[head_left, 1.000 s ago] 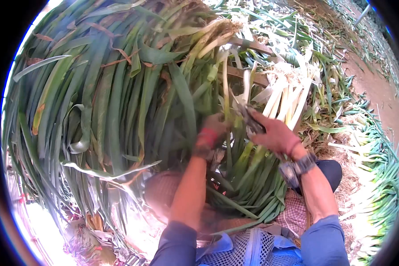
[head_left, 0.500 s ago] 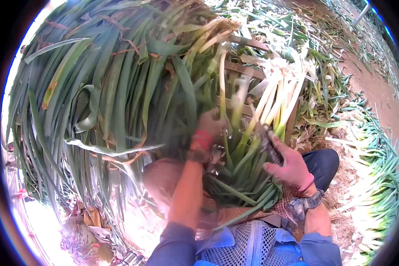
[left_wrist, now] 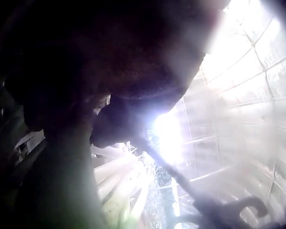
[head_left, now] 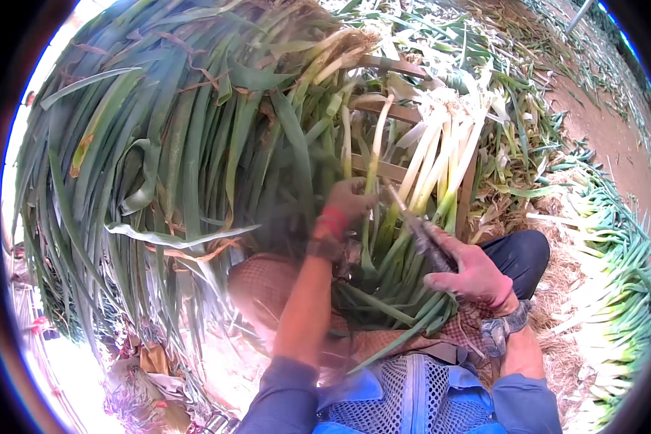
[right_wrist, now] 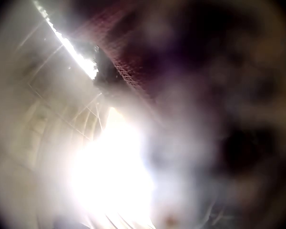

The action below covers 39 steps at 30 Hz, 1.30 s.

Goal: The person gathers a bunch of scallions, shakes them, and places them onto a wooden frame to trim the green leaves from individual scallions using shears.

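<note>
My left hand (head_left: 346,204), with a red band at the wrist, grips a leek (head_left: 380,134) by its green part, the pale stem end standing up. My right hand (head_left: 476,273), in a dusty pinkish glove, holds dark-handled scissors (head_left: 430,242) pointing up and left. Their tip is close beside the leek. Between my hands, a bunch of leeks (head_left: 445,155) lies with white stems and roots away from me and green leaves across my lap. In the left wrist view the scissors (left_wrist: 212,207) show as a silhouette. The right wrist view is mostly glare and dark blur.
A large heap of long-leaved leeks (head_left: 173,145) fills the left side. Wooden slats (head_left: 390,107) stand behind the bunch, with leaf scraps (head_left: 524,130) beyond. A row of leeks (head_left: 615,289) lies on the ground at right. My bent knee (head_left: 521,260) is beside my right hand.
The right hand drew the scissors back from the left hand, down and right, then turned their tip toward the gripped leek again. The left hand stayed nearly in place.
</note>
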Each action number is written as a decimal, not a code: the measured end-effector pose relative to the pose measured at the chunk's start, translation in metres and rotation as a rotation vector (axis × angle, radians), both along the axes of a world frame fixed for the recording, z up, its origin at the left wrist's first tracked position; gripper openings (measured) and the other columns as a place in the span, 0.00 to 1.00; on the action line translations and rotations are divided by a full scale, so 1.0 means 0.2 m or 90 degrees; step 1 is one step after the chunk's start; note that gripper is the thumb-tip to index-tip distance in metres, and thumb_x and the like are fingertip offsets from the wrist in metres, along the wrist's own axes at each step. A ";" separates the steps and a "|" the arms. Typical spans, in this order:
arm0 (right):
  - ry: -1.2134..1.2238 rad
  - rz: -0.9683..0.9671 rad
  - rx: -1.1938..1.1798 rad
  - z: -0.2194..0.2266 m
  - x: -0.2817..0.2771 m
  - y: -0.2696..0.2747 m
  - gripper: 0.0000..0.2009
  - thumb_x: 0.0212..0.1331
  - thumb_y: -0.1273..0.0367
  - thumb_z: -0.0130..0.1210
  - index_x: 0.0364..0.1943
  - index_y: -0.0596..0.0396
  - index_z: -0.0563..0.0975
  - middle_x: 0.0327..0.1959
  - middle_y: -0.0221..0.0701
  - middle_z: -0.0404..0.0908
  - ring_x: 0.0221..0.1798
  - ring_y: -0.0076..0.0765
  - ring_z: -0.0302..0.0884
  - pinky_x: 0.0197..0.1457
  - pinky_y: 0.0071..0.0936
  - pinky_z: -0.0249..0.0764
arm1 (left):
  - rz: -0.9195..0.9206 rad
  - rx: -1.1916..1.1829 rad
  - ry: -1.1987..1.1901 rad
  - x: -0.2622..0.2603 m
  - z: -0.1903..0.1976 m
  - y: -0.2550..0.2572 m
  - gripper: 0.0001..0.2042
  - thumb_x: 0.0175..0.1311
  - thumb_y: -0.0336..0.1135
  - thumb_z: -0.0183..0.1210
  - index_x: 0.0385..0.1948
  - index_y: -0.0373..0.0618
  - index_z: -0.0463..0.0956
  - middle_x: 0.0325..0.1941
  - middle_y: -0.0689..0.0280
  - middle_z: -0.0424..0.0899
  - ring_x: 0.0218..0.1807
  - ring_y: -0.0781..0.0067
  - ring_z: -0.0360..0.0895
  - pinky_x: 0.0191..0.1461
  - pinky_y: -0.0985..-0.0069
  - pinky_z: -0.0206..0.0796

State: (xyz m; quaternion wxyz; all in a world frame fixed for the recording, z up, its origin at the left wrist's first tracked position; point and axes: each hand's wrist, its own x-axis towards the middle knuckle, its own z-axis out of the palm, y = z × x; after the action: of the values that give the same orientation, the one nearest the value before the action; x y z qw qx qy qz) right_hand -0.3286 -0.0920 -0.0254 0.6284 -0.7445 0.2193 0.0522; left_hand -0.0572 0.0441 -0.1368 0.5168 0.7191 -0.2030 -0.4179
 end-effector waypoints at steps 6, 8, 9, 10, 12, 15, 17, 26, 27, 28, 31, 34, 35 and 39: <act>0.035 0.130 -0.106 -0.10 0.00 0.06 0.48 0.58 0.48 0.68 0.79 0.58 0.64 0.65 0.56 0.80 0.64 0.56 0.83 0.70 0.37 0.74 | 0.008 0.045 0.086 0.00 -0.13 0.06 0.21 0.59 0.26 0.68 0.57 0.40 0.84 0.34 0.71 0.87 0.23 0.88 0.71 0.27 0.83 0.63; 0.090 0.137 -0.118 -0.06 0.06 0.06 0.48 0.58 0.48 0.68 0.79 0.58 0.64 0.65 0.55 0.81 0.64 0.56 0.83 0.70 0.37 0.73 | 0.028 0.005 0.112 0.01 -0.15 0.06 0.26 0.58 0.26 0.68 0.62 0.36 0.81 0.35 0.71 0.87 0.25 0.87 0.72 0.29 0.83 0.64; 0.146 0.144 -0.134 -0.05 0.09 0.06 0.47 0.58 0.48 0.68 0.79 0.58 0.64 0.65 0.54 0.81 0.64 0.57 0.83 0.70 0.38 0.73 | 0.026 0.006 0.113 0.00 -0.17 0.07 0.26 0.58 0.26 0.68 0.62 0.36 0.81 0.35 0.71 0.87 0.25 0.87 0.72 0.29 0.83 0.64; 0.147 0.143 -0.133 -0.06 0.09 0.05 0.47 0.58 0.48 0.68 0.79 0.58 0.64 0.65 0.54 0.81 0.64 0.57 0.83 0.70 0.38 0.73 | 0.036 0.006 0.053 -0.02 -0.17 0.07 0.29 0.57 0.26 0.69 0.65 0.33 0.78 0.36 0.70 0.87 0.27 0.86 0.74 0.30 0.84 0.66; 0.068 0.144 -0.162 -0.10 0.11 0.04 0.47 0.58 0.49 0.68 0.79 0.58 0.64 0.63 0.54 0.82 0.64 0.57 0.83 0.70 0.38 0.74 | 0.050 0.008 -0.005 -0.02 -0.18 0.09 0.33 0.57 0.26 0.69 0.69 0.31 0.74 0.37 0.69 0.87 0.29 0.86 0.75 0.32 0.84 0.67; 0.140 0.175 -0.064 -0.02 0.12 0.07 0.47 0.58 0.50 0.69 0.79 0.58 0.64 0.64 0.55 0.82 0.63 0.56 0.84 0.70 0.37 0.73 | 0.077 -0.029 0.051 0.00 -0.21 0.10 0.40 0.55 0.26 0.70 0.74 0.30 0.67 0.39 0.68 0.87 0.34 0.82 0.78 0.37 0.81 0.71; 0.154 0.146 -0.062 -0.05 0.16 0.06 0.47 0.58 0.49 0.69 0.79 0.57 0.64 0.65 0.54 0.81 0.64 0.54 0.83 0.70 0.37 0.73 | 0.065 0.036 0.012 0.00 -0.20 0.10 0.42 0.55 0.25 0.70 0.76 0.31 0.64 0.39 0.66 0.87 0.36 0.80 0.79 0.39 0.79 0.73; 0.133 0.107 -0.006 -0.06 0.19 -0.01 0.49 0.57 0.51 0.71 0.81 0.55 0.61 0.73 0.48 0.77 0.73 0.42 0.76 0.79 0.30 0.64 | 0.042 0.025 -0.029 -0.01 -0.20 0.11 0.42 0.53 0.23 0.71 0.75 0.32 0.66 0.46 0.61 0.90 0.42 0.76 0.84 0.46 0.75 0.77; 0.091 0.080 -0.005 -0.12 0.21 -0.04 0.49 0.57 0.52 0.71 0.81 0.56 0.61 0.73 0.47 0.77 0.73 0.40 0.76 0.79 0.30 0.63 | 0.043 0.023 -0.032 -0.01 -0.20 0.10 0.42 0.53 0.23 0.71 0.75 0.32 0.66 0.46 0.61 0.90 0.42 0.76 0.84 0.46 0.75 0.77; 0.051 0.052 -0.003 -0.14 0.23 -0.05 0.49 0.57 0.53 0.71 0.81 0.56 0.61 0.73 0.46 0.77 0.72 0.38 0.76 0.79 0.29 0.63 | 0.036 0.019 -0.047 -0.03 -0.20 0.10 0.40 0.53 0.23 0.71 0.73 0.32 0.68 0.48 0.61 0.90 0.43 0.76 0.85 0.49 0.75 0.77; 0.090 0.092 0.000 -0.11 0.28 -0.04 0.48 0.57 0.56 0.71 0.81 0.57 0.62 0.71 0.44 0.78 0.69 0.34 0.76 0.76 0.27 0.65 | 0.022 0.028 -0.050 -0.04 -0.16 0.10 0.37 0.54 0.22 0.71 0.71 0.32 0.71 0.50 0.61 0.90 0.46 0.76 0.85 0.52 0.75 0.77; 0.103 0.083 0.014 -0.15 0.30 -0.04 0.47 0.57 0.56 0.71 0.80 0.58 0.63 0.69 0.42 0.80 0.67 0.33 0.77 0.75 0.28 0.67 | 0.021 0.039 -0.044 -0.05 -0.14 0.09 0.35 0.54 0.21 0.70 0.69 0.31 0.72 0.50 0.61 0.91 0.47 0.75 0.85 0.53 0.74 0.77; 0.059 0.059 0.018 -0.17 0.31 -0.04 0.47 0.57 0.56 0.71 0.80 0.58 0.63 0.68 0.42 0.81 0.66 0.32 0.78 0.74 0.28 0.68 | 0.027 0.036 -0.050 -0.05 -0.16 0.10 0.35 0.54 0.20 0.69 0.69 0.31 0.72 0.50 0.61 0.90 0.46 0.75 0.85 0.52 0.74 0.77; 0.168 0.117 0.083 -0.06 0.21 0.00 0.49 0.57 0.59 0.74 0.81 0.63 0.60 0.74 0.37 0.74 0.74 0.30 0.69 0.79 0.28 0.62 | 0.045 -0.025 0.081 -0.01 -0.25 0.12 0.36 0.53 0.20 0.69 0.70 0.30 0.71 0.50 0.58 0.90 0.47 0.74 0.86 0.53 0.74 0.77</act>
State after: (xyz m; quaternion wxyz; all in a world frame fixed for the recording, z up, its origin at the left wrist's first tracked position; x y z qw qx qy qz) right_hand -0.2858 -0.0921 -0.0365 0.6337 -0.7058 0.2271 0.2208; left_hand -0.0600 0.0681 -0.1868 0.5574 0.6873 -0.1524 -0.4400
